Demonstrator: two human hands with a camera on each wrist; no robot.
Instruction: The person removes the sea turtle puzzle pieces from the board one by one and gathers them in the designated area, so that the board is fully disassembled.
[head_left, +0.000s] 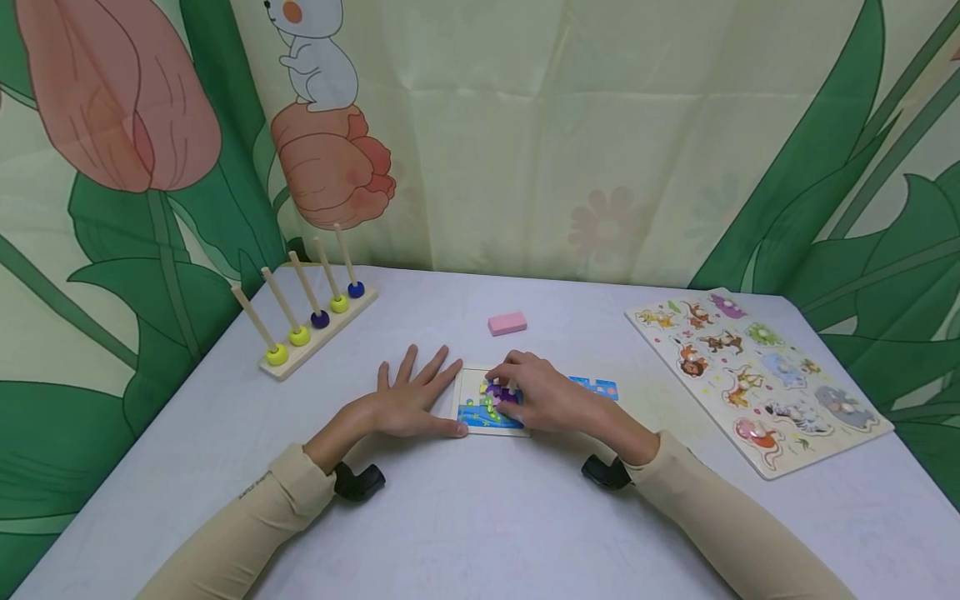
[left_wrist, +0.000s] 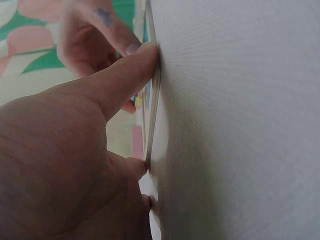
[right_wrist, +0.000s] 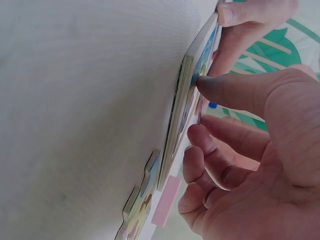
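Note:
A small wooden jigsaw board [head_left: 491, 431] with a pale frame lies mid-table, its picture blue along the bottom with green and purple above. My left hand [head_left: 408, 408] is spread flat at its left side, with the thumb on the frame's near left corner. In the left wrist view the left thumb [left_wrist: 132, 70] presses on the frame's edge. Over the board's right half, my right hand [head_left: 551, 396] has curled fingers and pinches a purple puzzle piece [head_left: 504, 393] between thumb and fingers. The right hand hides part of the board.
Loose blue puzzle pieces [head_left: 603, 389] lie right of the board, partly behind the right hand. A pink block [head_left: 507, 323] sits beyond it. At the left stands a wooden peg rack [head_left: 300, 358] with yellow and blue beads; an animal puzzle board [head_left: 720, 375] lies at the right.

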